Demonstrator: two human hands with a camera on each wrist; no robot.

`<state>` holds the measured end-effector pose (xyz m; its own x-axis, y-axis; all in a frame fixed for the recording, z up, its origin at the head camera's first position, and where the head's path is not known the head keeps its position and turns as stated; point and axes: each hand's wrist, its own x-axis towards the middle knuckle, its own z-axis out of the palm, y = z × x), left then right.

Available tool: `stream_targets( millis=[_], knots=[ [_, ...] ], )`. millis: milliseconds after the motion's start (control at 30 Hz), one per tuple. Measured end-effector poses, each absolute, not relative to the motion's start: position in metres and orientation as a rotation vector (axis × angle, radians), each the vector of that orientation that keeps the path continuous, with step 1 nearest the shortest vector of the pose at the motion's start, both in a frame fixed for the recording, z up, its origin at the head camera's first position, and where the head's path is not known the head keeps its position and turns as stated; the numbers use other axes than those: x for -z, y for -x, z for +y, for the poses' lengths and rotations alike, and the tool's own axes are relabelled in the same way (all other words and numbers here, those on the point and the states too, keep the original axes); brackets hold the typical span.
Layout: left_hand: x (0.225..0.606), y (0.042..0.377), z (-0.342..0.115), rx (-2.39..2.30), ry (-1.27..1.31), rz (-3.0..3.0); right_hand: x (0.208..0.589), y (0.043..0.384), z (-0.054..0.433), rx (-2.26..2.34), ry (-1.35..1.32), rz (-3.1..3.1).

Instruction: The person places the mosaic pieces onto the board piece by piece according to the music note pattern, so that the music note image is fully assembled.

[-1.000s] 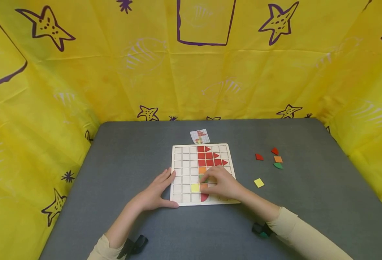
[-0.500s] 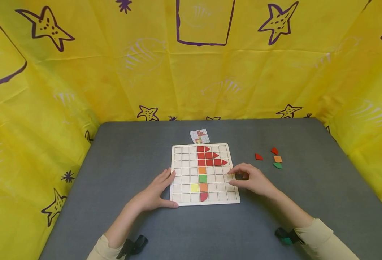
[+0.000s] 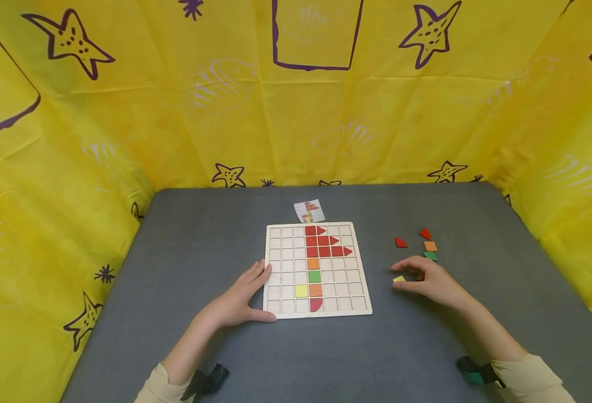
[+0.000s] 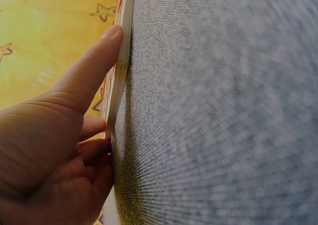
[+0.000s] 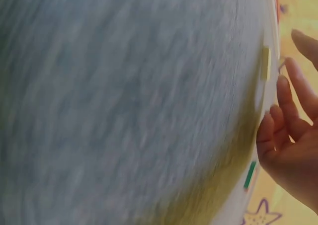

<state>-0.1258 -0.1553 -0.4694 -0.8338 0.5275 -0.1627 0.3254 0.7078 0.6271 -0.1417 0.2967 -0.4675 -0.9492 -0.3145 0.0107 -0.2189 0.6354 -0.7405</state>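
A wooden grid board point(image 3: 343, 288) lies on the table. Red tiles point(image 3: 324, 241) in pointed rows fill part of its upper right. Below them run orange point(image 3: 313, 263), green point(image 3: 314, 276) and orange squares, then a rounded red piece point(image 3: 316, 305); a yellow square point(image 3: 301, 291) sits beside the lower orange one. My left hand point(image 3: 238, 299) rests against the board's lower left corner, its thumb straight along the near edge. Over a loose yellow square tile point(image 3: 399, 278) hovers my right hand point(image 3: 429, 280), thumb and fingers apart. The right wrist view shows that tile point(image 5: 267, 63) flat on the table below the fingertips.
Beyond the board lies a small pattern card point(image 3: 309, 211). Right of the board are two loose red pieces point(image 3: 401, 242), an orange square point(image 3: 430, 246) and a green piece point(image 3: 430, 256), partly behind the right hand. Yellow cloth point(image 3: 296, 129) rises behind the grey table point(image 3: 215, 235).
My right hand has left the board's lower middle and moved right to the loose yellow tile. The left hand has stayed at the board's corner.
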Motion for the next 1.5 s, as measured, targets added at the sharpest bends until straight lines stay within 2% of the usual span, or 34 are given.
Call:
stream_targets(
  millis=[467, 967, 1200, 1500],
  knots=[
    [0.468, 0.126, -0.155, -0.856, -0.659, 2.587, 0.473, 0.142, 0.316, 1.072, 0.679, 2.816],
    [0.469, 0.125, -0.156, -0.868, -0.658, 2.580, 0.474, 0.142, 0.308, 0.929, 0.586, 2.948],
    [0.469, 0.125, -0.156, -0.872, -0.658, 2.582, 0.472, 0.141, 0.293, 1.002, 0.559, 2.943],
    [0.470, 0.126, -0.156, -0.862, -0.661, 2.584, 0.469, 0.142, 0.247, 1.200, 0.508, 2.790]
  ],
)
